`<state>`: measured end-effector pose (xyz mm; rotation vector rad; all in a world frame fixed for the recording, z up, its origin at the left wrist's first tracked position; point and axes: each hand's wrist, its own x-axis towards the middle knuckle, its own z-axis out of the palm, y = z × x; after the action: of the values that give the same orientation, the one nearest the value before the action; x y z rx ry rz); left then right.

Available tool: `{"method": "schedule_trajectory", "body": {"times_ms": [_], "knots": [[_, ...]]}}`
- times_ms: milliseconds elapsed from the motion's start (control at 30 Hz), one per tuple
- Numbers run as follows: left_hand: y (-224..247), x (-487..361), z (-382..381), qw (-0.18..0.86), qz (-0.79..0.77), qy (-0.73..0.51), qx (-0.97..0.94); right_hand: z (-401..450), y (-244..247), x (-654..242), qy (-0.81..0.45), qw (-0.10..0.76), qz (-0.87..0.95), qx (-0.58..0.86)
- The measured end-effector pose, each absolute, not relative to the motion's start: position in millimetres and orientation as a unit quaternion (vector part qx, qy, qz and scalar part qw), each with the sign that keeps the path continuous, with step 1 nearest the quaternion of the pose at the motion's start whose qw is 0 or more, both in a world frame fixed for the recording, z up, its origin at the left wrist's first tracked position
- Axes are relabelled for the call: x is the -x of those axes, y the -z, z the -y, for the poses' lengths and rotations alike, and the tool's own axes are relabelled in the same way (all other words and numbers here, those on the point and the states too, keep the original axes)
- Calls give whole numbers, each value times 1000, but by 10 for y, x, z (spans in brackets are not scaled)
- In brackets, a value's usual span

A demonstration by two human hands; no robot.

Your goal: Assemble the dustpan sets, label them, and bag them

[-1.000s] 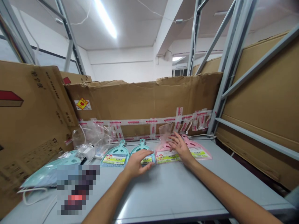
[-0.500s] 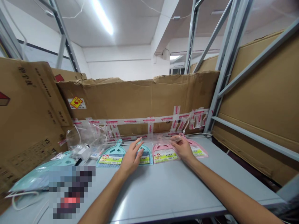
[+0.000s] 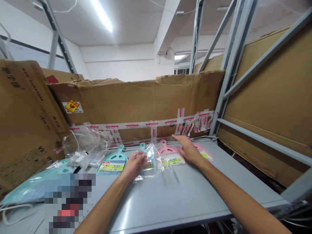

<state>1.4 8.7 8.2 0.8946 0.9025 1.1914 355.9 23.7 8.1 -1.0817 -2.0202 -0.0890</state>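
Room: white-walled storeroom under a strip light, with steel shelving uprights on the right and a torn cardboard sheet banded with red-printed tape along the far edge.

Surface: a long grey surface with four small dustpans in a row near its far edge.

Left grip: curled and clenched, apparently pinching the near edge of a clear plastic bag.

Right grip: released, fingers spread and pointing ahead over the pink dustpan's right side; contact with it is hard to tell.

Bag: lying across the second teal dustpan, its long axis running sideways from the left grip toward a pink dustpan.

Nearer hand: the left — holding the bag, with the right grip just beyond its far end.

Row: a teal dustpan left of the bag; a second pink dustpan past the right grip.

Left side: loose plastic wrap and a bagged teal item; a blurred patch hides what lies beside them.
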Motion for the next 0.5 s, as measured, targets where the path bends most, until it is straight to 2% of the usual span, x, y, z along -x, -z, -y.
{"method": "schedule_trajectory", "body": {"times_ms": [100, 200, 367, 500], "knots": [[-101, 21, -111, 636, -407, -532, -383, -403, 26, -4165, 74, 311, 725, 610], [-177, 59, -96, 653, -393, -520, -386, -506, 158, -4710, -24, 251, 648, 719], [-264, 90, -78, 664, -382, -506, -396, -567, 220, -5142, -145, 241, 662, 694], [-254, 105, -98, 665, -391, -501, -392, -611, 251, -5277, -239, 306, 659, 644]]}}
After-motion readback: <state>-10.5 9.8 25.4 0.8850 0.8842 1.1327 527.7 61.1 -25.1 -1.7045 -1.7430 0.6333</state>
